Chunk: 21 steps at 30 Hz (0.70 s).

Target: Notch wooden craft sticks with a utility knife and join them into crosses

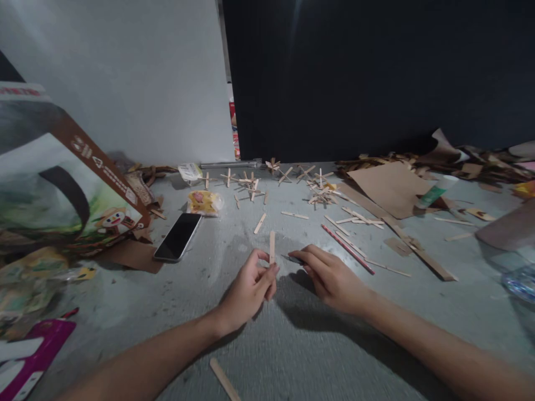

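Head view shows us our left hand (249, 288) pinched narrow around a wooden stick (272, 247), which stands upright between thumb and fingers at the middle of the grey surface (292, 345). Our right hand (331, 277) lies just beside it, fingers closed on a thin dark tool (293, 259). Only the tip of it shows, and we cannot tell what kind of tool it is. Whether the tip touches the stick is also hard to make out.

A magenta package (31, 353) is cut off at the lower left corner, a loose stick (224, 380) runs out of the bottom edge, and a clear plastic bottle (520, 280) is blurred and cropped at the right edge. The print on the big box (62, 178) on the left is smeared.

A phone (178, 236) lies left of the hands and a red pencil (346, 249) right of them, both near but apart from the fingers. Scattered sticks (251, 186) and a cardboard sheet (388, 186) crowd the far side against the wall. Bare surface lies open between our forearms and in front of the wrists.
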{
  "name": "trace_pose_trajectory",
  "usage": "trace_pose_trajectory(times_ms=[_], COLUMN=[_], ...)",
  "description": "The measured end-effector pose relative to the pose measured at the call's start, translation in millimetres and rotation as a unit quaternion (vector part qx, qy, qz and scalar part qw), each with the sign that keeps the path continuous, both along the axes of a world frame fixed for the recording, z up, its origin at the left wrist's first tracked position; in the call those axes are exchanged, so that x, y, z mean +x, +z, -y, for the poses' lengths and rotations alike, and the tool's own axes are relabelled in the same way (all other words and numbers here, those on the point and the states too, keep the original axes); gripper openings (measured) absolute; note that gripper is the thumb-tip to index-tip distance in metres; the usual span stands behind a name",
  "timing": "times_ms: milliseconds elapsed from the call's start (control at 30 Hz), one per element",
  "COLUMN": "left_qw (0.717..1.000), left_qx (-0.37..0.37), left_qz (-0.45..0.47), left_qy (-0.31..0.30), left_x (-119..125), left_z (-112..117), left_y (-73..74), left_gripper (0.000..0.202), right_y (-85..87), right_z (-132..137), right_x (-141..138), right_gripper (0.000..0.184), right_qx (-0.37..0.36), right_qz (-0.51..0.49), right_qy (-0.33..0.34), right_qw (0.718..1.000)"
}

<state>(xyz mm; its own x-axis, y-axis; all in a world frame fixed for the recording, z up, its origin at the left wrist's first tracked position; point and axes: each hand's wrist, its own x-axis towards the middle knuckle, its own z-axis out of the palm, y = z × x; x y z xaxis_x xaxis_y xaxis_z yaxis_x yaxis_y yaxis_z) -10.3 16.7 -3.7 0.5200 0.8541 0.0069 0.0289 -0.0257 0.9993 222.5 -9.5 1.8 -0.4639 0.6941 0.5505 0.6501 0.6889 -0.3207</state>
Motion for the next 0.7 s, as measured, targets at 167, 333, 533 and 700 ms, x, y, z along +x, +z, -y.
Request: trace_pose_trajectory(times_ms=[167, 333, 533, 700], left_qw=[1.000, 0.998, 0.978, 0.979], left_qx=[-0.001, 0.030, 0.152, 0.137], left_qz=[-0.008, -0.043, -0.130, -0.128], left_qy=[0.004, 0.022, 0.056, 0.080], left_x=[1, 0, -2, -4], left_z=[2, 1, -9, -19], left_y=[3.0, 6.0, 8.0, 4.0], left_gripper=[0.042, 0.043, 0.036, 0.026], right_y=[2.4, 1.6, -1.2, 0.5], right_z=[2, 3, 0, -3], right_x=[-2, -2, 4, 8], right_gripper=[0.036, 0.040, 0.035, 0.034], right_qx=[-0.010, -0.015, -0.035, -0.059], right_qz=[0.005, 0.004, 0.010, 0.000], right_qy=[0.000, -0.007, -0.072, -0.096], right_qw=[1.000, 1.000, 0.997, 0.994])
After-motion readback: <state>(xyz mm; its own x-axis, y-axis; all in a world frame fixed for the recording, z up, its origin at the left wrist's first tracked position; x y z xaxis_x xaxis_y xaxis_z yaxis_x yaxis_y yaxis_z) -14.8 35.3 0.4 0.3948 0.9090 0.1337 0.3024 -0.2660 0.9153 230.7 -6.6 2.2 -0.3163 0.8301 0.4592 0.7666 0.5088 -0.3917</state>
